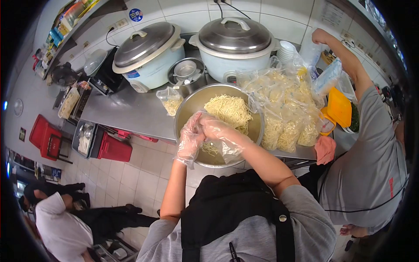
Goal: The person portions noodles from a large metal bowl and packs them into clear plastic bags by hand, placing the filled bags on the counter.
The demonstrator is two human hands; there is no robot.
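My left hand [190,136] and my right hand [215,130], both in clear plastic gloves, meet over the left side of a large metal bowl [257,144]. Their fingers are curled together, and whatever is between them is hidden. A mound of pale yellow noodles [228,111] lies in the bowl just beyond my right hand. Some loose noodles [210,148] rest lower in the bowl, under my wrists. Left of the bowl stands a small open plastic bag of noodles [171,101]. Many filled noodle bags [286,111] are heaped to the right.
Two large lidded cookers [150,48] [235,43] stand at the back of the steel counter [113,107]. Between them sits a metal pot [192,85]. At right are an orange container [339,108], a pink cloth [325,149] and a co-worker [366,157] reaching across. Another person [63,222] is lower left.
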